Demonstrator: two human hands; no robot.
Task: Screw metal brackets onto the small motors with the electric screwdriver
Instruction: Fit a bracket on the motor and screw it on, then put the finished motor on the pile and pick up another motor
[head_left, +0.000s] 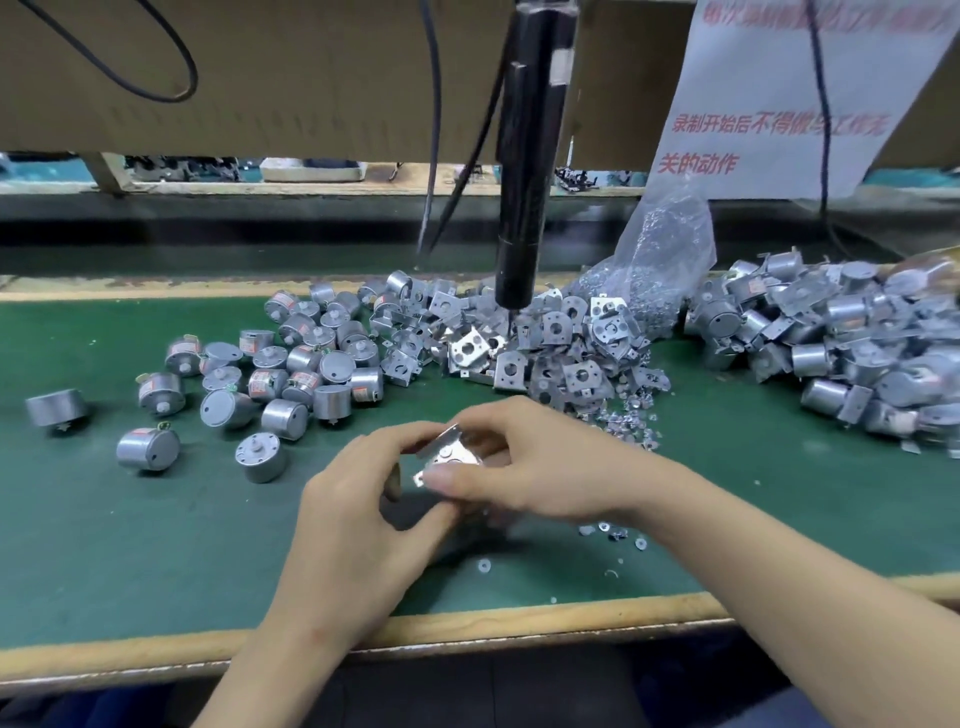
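Observation:
Low in the middle of the green mat, my left hand (358, 514) grips a small round motor, mostly hidden under the fingers. A metal bracket (448, 453) lies on top of that motor, and my right hand (524, 462) pinches it between thumb and fingertips. The black electric screwdriver (530, 171) hangs from above, its tip over the pile of loose brackets (540, 348), well behind both hands. Bare motors (291, 364) lie scattered at the left.
A heap of motors with brackets fitted (841, 343) fills the right side. A clear plastic bag of small parts (654, 260) leans behind the brackets. Loose screws and washers (623, 421) lie right of my hands. The wooden table edge (467, 623) runs in front.

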